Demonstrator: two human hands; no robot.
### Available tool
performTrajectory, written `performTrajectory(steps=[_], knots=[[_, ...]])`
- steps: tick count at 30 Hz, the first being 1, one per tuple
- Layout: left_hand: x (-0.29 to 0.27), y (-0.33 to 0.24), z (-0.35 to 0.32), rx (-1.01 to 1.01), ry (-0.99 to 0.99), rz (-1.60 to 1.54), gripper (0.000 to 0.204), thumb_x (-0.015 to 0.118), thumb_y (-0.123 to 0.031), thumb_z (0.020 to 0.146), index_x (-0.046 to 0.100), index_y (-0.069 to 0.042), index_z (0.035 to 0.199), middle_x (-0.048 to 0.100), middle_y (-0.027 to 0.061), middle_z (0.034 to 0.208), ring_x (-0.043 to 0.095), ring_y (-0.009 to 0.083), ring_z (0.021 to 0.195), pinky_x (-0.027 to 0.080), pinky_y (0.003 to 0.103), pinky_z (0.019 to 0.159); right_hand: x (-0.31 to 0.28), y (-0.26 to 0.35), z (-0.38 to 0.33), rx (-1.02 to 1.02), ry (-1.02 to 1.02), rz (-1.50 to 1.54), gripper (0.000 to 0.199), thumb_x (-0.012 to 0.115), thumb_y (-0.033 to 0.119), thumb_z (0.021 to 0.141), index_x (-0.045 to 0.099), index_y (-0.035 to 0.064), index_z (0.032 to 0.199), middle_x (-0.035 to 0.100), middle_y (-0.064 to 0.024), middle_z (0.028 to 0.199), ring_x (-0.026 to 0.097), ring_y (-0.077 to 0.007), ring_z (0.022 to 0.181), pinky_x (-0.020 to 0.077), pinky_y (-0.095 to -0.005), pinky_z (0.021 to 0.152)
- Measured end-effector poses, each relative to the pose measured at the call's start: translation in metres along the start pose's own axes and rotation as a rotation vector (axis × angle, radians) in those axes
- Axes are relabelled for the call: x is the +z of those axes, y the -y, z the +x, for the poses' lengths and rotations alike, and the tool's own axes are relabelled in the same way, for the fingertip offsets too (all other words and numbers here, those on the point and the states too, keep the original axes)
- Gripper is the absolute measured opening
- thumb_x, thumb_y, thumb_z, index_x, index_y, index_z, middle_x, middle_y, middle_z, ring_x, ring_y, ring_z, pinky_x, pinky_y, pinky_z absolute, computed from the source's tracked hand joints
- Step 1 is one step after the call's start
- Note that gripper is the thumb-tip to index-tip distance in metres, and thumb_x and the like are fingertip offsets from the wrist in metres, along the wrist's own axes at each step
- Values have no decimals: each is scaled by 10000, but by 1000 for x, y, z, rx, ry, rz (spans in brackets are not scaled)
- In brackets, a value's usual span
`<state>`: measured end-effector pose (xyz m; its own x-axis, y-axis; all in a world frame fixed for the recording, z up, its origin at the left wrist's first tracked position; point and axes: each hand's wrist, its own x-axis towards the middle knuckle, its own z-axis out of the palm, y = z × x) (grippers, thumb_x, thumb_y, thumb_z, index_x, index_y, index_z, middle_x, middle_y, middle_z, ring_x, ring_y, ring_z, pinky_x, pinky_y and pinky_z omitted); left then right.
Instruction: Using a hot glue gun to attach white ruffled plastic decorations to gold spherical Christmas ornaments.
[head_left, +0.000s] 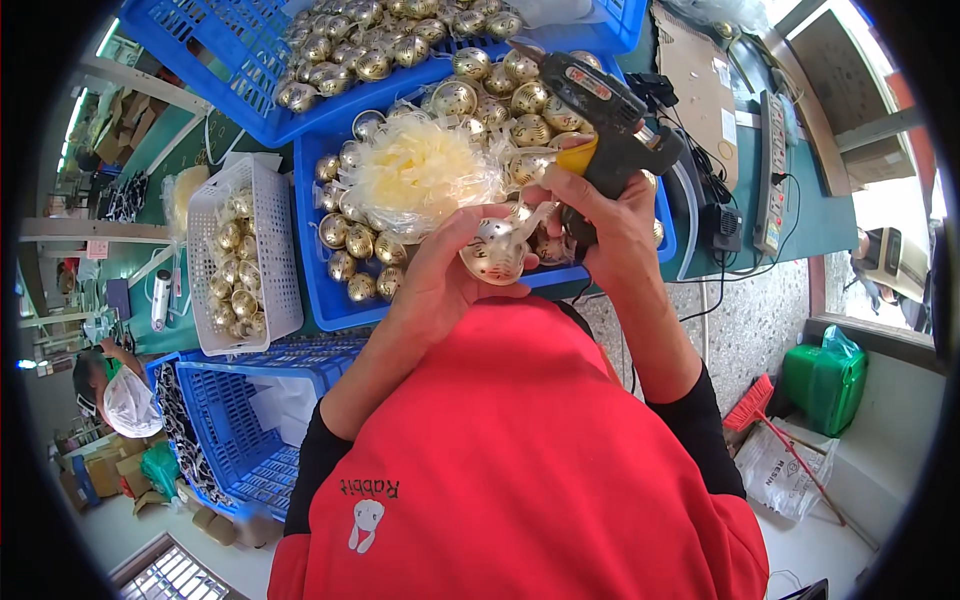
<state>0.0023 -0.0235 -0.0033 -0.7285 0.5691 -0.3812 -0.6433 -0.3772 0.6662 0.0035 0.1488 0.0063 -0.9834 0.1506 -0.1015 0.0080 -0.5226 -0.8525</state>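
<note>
In my left hand [447, 262] is a shiny gold ball ornament [492, 262] with dark markings, its fingers curled around it. A sheer whitish ribbon [530, 222] rises from the top of the ball toward my right thumb. My right hand [618, 225] is closed on the grip of a black glue gun [605, 110] with a yellow trigger; its nozzle points up and to the left. Whether the right fingers also pinch the ribbon I cannot tell. Just beyond my hands, a bundle of pale yellow ribbons [420, 170] in clear plastic lies on several gold balls.
The balls fill a blue tray [312, 250] on the green table [815, 225]. Behind it is another blue crate [190, 60] of balls; to its left, a white basket [285, 270]. A power strip [772, 170] and cables lie at right. Far left, another person [125, 385] is visible.
</note>
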Motion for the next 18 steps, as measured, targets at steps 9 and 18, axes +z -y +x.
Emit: performTrajectory(steps=[9,18], knots=[[8,0,0,-66,-89,192,474,624,-228,806,399,-11,1162,551,154,1005,615,276,884,558,386,617,3,7,3,-17,-40,-152,231,645,31,755,545,1,961,631,-110,760,619,-147,606,442,-211,436],[11,6,4,-63,-76,218,471,622,-264,783,416,-24,1131,556,107,1011,596,198,895,531,318,614,9,8,8,50,-98,-116,236,652,32,739,546,-10,945,621,-100,753,625,-158,607,435,-232,425]])
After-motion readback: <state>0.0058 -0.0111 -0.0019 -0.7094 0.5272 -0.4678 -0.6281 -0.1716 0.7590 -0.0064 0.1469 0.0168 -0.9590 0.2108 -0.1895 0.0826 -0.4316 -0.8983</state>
